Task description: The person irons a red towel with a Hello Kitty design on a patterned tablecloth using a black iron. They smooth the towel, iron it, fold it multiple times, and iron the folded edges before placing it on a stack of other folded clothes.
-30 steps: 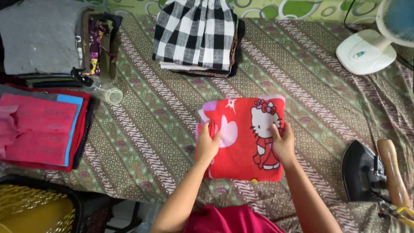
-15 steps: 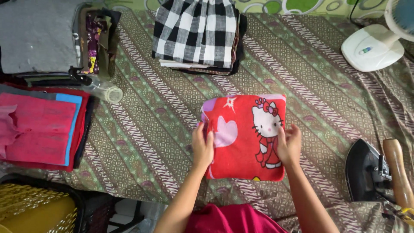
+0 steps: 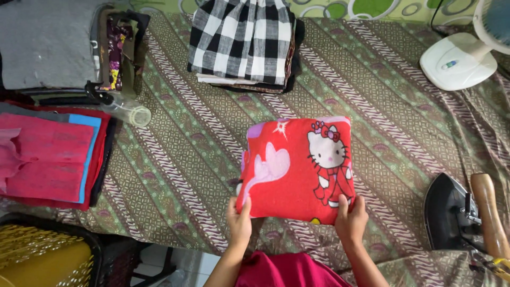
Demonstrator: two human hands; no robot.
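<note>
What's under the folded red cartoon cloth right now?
The red cloth lies on the patterned brown-green spread. Left hand and right hand grip its near edge. Anything beneath it is hidden.

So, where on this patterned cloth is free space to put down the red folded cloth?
Bare patterned cloth lies between the pink stack and the red folded cloth, and between the checked stack and the fan base. The left edge and the corner by the iron are crowded.
</note>
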